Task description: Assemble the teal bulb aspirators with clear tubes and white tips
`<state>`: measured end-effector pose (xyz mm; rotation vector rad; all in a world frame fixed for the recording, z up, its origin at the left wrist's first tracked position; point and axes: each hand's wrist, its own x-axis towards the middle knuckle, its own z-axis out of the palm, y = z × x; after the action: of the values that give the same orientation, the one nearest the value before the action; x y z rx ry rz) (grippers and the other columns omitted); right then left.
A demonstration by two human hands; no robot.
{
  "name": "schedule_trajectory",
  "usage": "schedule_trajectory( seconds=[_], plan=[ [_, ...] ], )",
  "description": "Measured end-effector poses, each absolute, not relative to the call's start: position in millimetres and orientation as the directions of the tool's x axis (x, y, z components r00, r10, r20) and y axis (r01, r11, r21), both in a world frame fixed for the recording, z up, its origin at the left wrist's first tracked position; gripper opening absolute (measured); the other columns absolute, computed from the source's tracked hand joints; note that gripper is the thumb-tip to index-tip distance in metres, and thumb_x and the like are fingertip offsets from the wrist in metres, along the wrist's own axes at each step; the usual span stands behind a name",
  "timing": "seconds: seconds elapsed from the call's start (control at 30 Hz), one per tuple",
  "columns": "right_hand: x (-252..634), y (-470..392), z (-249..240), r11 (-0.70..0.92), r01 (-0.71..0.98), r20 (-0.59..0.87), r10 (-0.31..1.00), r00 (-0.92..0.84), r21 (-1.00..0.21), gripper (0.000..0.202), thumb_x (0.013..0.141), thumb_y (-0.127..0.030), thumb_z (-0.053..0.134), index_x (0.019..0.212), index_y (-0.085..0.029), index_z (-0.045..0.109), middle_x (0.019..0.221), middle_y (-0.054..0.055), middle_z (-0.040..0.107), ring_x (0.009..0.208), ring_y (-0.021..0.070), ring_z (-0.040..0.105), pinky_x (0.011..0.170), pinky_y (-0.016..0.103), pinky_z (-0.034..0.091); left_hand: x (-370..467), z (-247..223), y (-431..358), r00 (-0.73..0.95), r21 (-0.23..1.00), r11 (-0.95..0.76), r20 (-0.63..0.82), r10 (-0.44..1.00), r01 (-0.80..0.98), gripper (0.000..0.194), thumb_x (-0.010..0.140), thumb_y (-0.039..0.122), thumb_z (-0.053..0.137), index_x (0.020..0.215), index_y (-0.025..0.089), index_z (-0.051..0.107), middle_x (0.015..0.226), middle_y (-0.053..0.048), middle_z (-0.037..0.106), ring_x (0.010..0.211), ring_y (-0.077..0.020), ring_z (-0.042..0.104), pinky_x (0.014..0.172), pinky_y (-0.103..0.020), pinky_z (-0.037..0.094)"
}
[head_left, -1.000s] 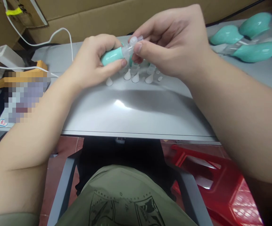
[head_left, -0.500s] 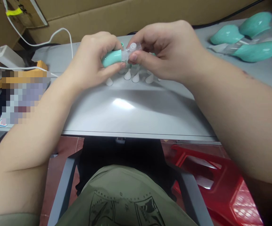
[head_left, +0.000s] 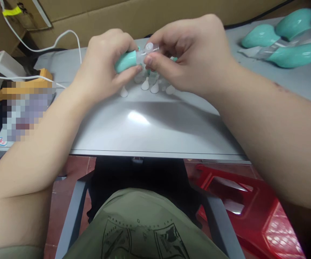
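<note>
Over the grey desk, my left hand (head_left: 105, 61) is closed round a teal squeeze bulb (head_left: 125, 62), its thumb along the near side. A clear plastic nozzle piece (head_left: 141, 57) with a round knob on top joins the bulb's right end. Thumb and fingers of my right hand (head_left: 187, 54) pinch that clear piece; its far end is hidden by the fingers. Below and behind both hands several small white cone-shaped tips (head_left: 154, 88) stand on the desk. Further teal and clear parts among them are partly covered by my hands.
Several teal bulbs with clear nozzles (head_left: 292, 55) lie at the desk's back right. On the left are a white charger (head_left: 8, 64) with cables, an orange-yellow stand (head_left: 32, 81) and a blurred-out item. A cardboard wall (head_left: 96, 21) rises behind. A red stool (head_left: 252, 208) stands below right.
The view has shifted slightly. Both hands keep their hold on the bulb and the clear piece, with hardly any other movement.
</note>
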<state>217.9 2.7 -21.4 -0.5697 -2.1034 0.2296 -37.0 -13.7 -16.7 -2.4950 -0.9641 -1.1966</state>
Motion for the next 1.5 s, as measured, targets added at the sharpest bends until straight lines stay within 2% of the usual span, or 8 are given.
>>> schedule_trajectory(
  seconds=[0.2, 0.37, 0.63, 0.77, 0.97, 1.27, 1.37, 1.5],
  plan=[
    [211, 10, -23, 0.88, 0.227, 0.762, 0.476, -0.44, -0.418, 0.005, 0.092, -0.02, 0.078, 0.094, -0.025, 0.081, 0.079, -0.001, 0.075, 0.067, 0.0154, 0.064, 0.061, 0.032, 0.047, -36, -22, -11, 0.442, 0.127, -0.747, 0.737, 0.511, 0.652, 0.047, 0.101, 0.073, 0.068, 0.097, 0.027, 0.071, 0.096, -0.01, 0.075, 0.095, -0.0329, 0.07, 0.085, -0.048, 0.05],
    [209, 12, -23, 0.886, 0.148, 0.769, 0.456, -0.449, -0.439, 0.007, 0.092, -0.025, 0.076, 0.093, -0.023, 0.082, 0.078, 0.0, 0.074, 0.064, 0.0152, 0.062, 0.058, 0.032, 0.042, -37, -18, -12, 0.446, 0.145, -0.718, 0.696, 0.563, 0.681, 0.042, 0.102, 0.068, 0.072, 0.1, 0.026, 0.07, 0.1, -0.01, 0.075, 0.097, -0.0317, 0.069, 0.088, -0.046, 0.051],
    [213, 9, -22, 0.837, 0.13, 0.687, 0.515, -0.514, -0.531, 0.013, 0.092, -0.013, 0.079, 0.098, -0.022, 0.085, 0.08, -0.001, 0.075, 0.068, 0.0139, 0.064, 0.057, 0.027, 0.047, -43, -18, -7, 0.515, 0.118, -0.781, 0.691, 0.508, 0.613, 0.061, 0.1, 0.085, 0.066, 0.102, 0.026, 0.075, 0.096, -0.012, 0.071, 0.092, -0.0329, 0.067, 0.086, -0.049, 0.051],
    [213, 12, -25, 0.85, 0.084, 0.697, 0.479, -0.533, -0.52, 0.01, 0.092, -0.014, 0.081, 0.096, -0.023, 0.085, 0.077, -0.001, 0.074, 0.065, 0.0126, 0.063, 0.057, 0.026, 0.047, -48, -18, -6, 0.559, 0.105, -0.772, 0.629, 0.54, 0.628, 0.059, 0.103, 0.082, 0.068, 0.109, 0.024, 0.077, 0.1, -0.013, 0.072, 0.095, -0.0322, 0.067, 0.089, -0.049, 0.052],
    [208, 11, -27, 0.87, 0.106, 0.75, 0.472, -0.464, -0.482, 0.006, 0.092, -0.025, 0.08, 0.095, -0.028, 0.084, 0.08, -0.001, 0.075, 0.068, 0.0142, 0.065, 0.058, 0.029, 0.046, -46, -14, -11, 0.545, 0.065, -0.763, 0.66, 0.517, 0.644, 0.057, 0.106, 0.079, 0.065, 0.109, 0.024, 0.077, 0.101, -0.011, 0.073, 0.096, -0.0312, 0.07, 0.087, -0.046, 0.053],
    [207, 3, -26, 0.863, 0.12, 0.736, 0.485, -0.472, -0.491, 0.008, 0.098, -0.024, 0.074, 0.096, -0.021, 0.081, 0.082, 0.001, 0.074, 0.069, 0.0147, 0.061, 0.059, 0.03, 0.043, -46, -18, -6, 0.535, 0.04, -0.75, 0.675, 0.507, 0.66, 0.06, 0.105, 0.083, 0.064, 0.107, 0.025, 0.076, 0.1, -0.011, 0.073, 0.096, -0.0316, 0.068, 0.086, -0.048, 0.052],
    [206, 1, -26, 0.865, 0.126, 0.739, 0.484, -0.468, -0.486, 0.008, 0.099, -0.02, 0.074, 0.096, -0.021, 0.081, 0.081, 0.001, 0.073, 0.068, 0.0148, 0.06, 0.058, 0.03, 0.042, -45, -17, -7, 0.523, 0.045, -0.737, 0.676, 0.519, 0.674, 0.067, 0.106, 0.089, 0.053, 0.108, 0.027, 0.075, 0.102, -0.01, 0.072, 0.099, -0.0328, 0.069, 0.087, -0.049, 0.052],
    [204, -3, -26, 0.85, 0.19, 0.735, 0.521, -0.434, -0.491, 0.004, 0.099, -0.021, 0.079, 0.096, -0.022, 0.08, 0.08, 0.001, 0.073, 0.068, 0.0165, 0.061, 0.063, 0.031, 0.049, -40, -19, -4, 0.485, 0.056, -0.76, 0.739, 0.467, 0.647, 0.064, 0.103, 0.089, 0.056, 0.099, 0.028, 0.075, 0.096, -0.01, 0.075, 0.092, -0.032, 0.069, 0.08, -0.049, 0.051]
  ],
)
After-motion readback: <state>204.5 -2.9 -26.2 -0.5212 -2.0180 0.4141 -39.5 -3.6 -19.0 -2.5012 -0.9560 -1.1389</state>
